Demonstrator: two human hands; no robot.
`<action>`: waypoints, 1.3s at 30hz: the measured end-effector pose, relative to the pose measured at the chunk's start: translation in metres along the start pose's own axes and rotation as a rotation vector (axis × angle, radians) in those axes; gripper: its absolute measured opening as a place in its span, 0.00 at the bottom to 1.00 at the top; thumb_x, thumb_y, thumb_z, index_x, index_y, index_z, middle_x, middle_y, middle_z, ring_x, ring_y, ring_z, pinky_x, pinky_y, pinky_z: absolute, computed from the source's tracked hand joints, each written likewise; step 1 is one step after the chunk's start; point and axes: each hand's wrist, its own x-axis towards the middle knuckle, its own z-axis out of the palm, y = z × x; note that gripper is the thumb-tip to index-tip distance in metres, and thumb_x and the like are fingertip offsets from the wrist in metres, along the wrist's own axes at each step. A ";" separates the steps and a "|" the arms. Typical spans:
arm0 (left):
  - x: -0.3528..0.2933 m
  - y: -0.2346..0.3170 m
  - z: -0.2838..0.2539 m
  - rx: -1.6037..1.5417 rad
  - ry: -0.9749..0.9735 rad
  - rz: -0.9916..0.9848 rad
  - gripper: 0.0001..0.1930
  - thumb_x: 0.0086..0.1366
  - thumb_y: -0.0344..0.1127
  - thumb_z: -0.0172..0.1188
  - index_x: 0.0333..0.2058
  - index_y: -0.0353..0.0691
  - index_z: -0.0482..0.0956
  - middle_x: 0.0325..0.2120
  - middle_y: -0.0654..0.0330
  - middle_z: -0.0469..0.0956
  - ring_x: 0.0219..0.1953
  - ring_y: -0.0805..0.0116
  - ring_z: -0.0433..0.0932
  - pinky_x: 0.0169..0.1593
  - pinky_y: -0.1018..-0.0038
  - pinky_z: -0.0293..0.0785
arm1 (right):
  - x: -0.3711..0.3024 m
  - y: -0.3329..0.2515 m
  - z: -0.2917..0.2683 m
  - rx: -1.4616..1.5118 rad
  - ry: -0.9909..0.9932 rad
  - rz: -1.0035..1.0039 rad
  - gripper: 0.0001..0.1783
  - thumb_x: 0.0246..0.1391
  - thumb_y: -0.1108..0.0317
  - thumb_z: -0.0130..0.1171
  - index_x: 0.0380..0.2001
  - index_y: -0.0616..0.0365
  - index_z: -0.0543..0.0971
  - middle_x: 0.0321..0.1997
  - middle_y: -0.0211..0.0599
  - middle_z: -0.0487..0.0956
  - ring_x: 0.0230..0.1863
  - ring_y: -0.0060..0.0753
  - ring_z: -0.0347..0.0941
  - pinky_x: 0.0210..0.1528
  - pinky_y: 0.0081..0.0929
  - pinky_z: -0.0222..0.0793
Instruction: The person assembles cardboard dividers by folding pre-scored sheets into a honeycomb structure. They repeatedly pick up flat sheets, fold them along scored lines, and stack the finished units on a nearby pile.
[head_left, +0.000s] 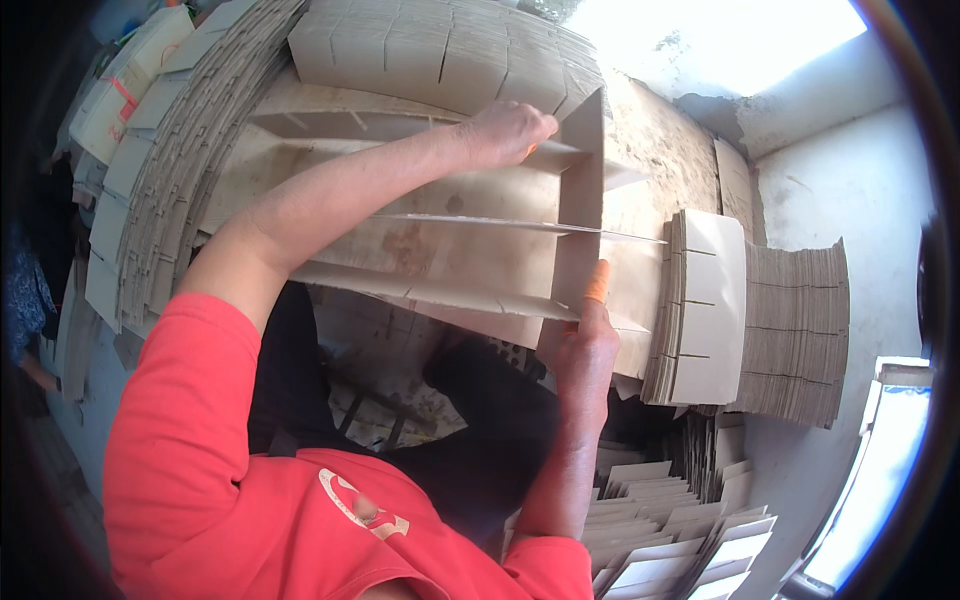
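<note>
Three long cardboard strips stand on edge across the wooden board: a far strip, a middle strip and a near strip. A cardboard cross strip stands across their right ends, which stick out beyond it. My left hand is closed at the far strip, close to the crossing; its fingertips are partly hidden. My right hand grips the near end of the cross strip, with one orange-covered finger stretched along it. Orange covering also shows on a left finger.
Stacks of slotted cardboard stand at the back, at the left and at the right. More cardboard pieces stand low at the right, beside my right arm. A white wall bounds the right side. Part of another person shows at the far left.
</note>
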 end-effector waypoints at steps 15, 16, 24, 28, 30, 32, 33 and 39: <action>-0.039 -0.002 -0.035 0.111 -0.241 -0.314 0.24 0.46 0.33 0.67 0.45 0.38 0.74 0.42 0.48 0.78 0.47 0.50 0.75 0.47 0.61 0.71 | 0.020 0.046 -0.026 -0.328 -0.312 -0.063 0.42 0.44 0.77 0.56 0.65 0.45 0.60 0.33 0.47 0.78 0.34 0.48 0.76 0.36 0.40 0.71; -0.046 -0.003 -0.038 0.114 -0.270 -0.321 0.26 0.45 0.32 0.67 0.46 0.38 0.73 0.44 0.48 0.77 0.48 0.50 0.75 0.49 0.62 0.70 | 0.021 0.048 -0.040 -0.144 -0.378 0.007 0.40 0.42 0.75 0.61 0.62 0.45 0.64 0.37 0.47 0.79 0.34 0.44 0.77 0.37 0.38 0.72; -0.091 -0.045 -0.054 0.287 -0.347 -0.352 0.12 0.46 0.27 0.65 0.30 0.33 0.73 0.27 0.42 0.77 0.35 0.42 0.76 0.38 0.55 0.72 | 0.018 0.191 -0.097 -0.830 0.473 0.251 0.39 0.44 0.52 0.68 0.57 0.59 0.69 0.49 0.45 0.75 0.51 0.45 0.70 0.50 0.36 0.69; -0.093 -0.053 -0.048 0.319 -0.270 -0.301 0.11 0.47 0.26 0.65 0.29 0.33 0.73 0.26 0.42 0.76 0.33 0.40 0.75 0.36 0.55 0.72 | 0.005 0.230 -0.121 -0.948 0.307 0.572 0.45 0.40 0.45 0.68 0.58 0.59 0.66 0.54 0.47 0.72 0.61 0.49 0.62 0.57 0.44 0.64; -0.092 -0.052 -0.048 0.286 -0.250 -0.352 0.12 0.48 0.27 0.65 0.33 0.34 0.76 0.28 0.42 0.77 0.35 0.40 0.76 0.38 0.55 0.72 | 0.000 0.245 -0.130 -0.838 0.192 0.682 0.45 0.41 0.44 0.67 0.58 0.58 0.66 0.57 0.46 0.69 0.58 0.49 0.64 0.55 0.49 0.65; -0.095 -0.050 -0.049 0.264 -0.163 -0.297 0.16 0.48 0.28 0.66 0.38 0.36 0.77 0.30 0.44 0.78 0.37 0.43 0.76 0.40 0.57 0.72 | 0.002 0.257 -0.139 -0.685 0.099 0.701 0.44 0.40 0.47 0.69 0.57 0.59 0.66 0.55 0.46 0.71 0.56 0.50 0.66 0.54 0.48 0.66; -0.097 -0.049 -0.050 0.255 -0.122 -0.271 0.18 0.48 0.29 0.66 0.41 0.37 0.77 0.31 0.45 0.78 0.38 0.45 0.77 0.42 0.58 0.72 | 0.003 0.262 -0.142 -0.607 0.050 0.708 0.43 0.39 0.48 0.70 0.56 0.59 0.67 0.54 0.46 0.71 0.56 0.51 0.67 0.53 0.48 0.67; -0.104 -0.013 -0.088 0.371 -0.002 -0.235 0.24 0.47 0.35 0.70 0.45 0.39 0.77 0.36 0.54 0.80 0.42 0.56 0.76 0.48 0.66 0.69 | 0.001 0.280 -0.153 -0.576 0.212 0.671 0.29 0.36 0.55 0.73 0.39 0.58 0.72 0.51 0.45 0.73 0.51 0.48 0.71 0.48 0.45 0.69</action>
